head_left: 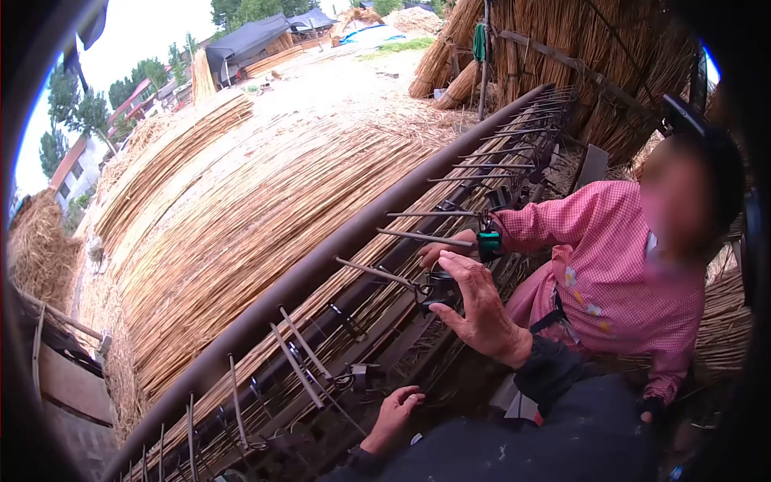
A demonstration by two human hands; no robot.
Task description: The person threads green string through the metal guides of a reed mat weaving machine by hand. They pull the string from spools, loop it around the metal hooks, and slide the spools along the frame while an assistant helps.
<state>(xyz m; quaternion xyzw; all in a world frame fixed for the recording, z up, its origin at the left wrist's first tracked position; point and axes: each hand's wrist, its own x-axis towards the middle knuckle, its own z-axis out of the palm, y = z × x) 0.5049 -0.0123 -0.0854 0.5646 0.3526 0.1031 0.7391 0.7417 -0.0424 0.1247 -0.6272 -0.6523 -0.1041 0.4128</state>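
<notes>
My right hand [482,309] is raised with its thumb and fingers apart, near the black fittings of a long metal frame [321,265] fitted with rods. Lower down, my left hand [393,416] hovers beside the frame's near side, fingers loosely curled and apart, holding nothing. Reeds [265,233] lie in a wide layer beyond the frame's thick dark pipe. A co-worker's hand, with a green and black band [488,241] at the wrist, reaches to the frame just past my right hand.
A co-worker in a pink checked top [610,257] sits at the right, close to my right arm. Upright reed bundles [578,72] stand behind the frame. A straw heap [40,245] is at the far left, and dark-covered shelters [249,44] stand in the distance.
</notes>
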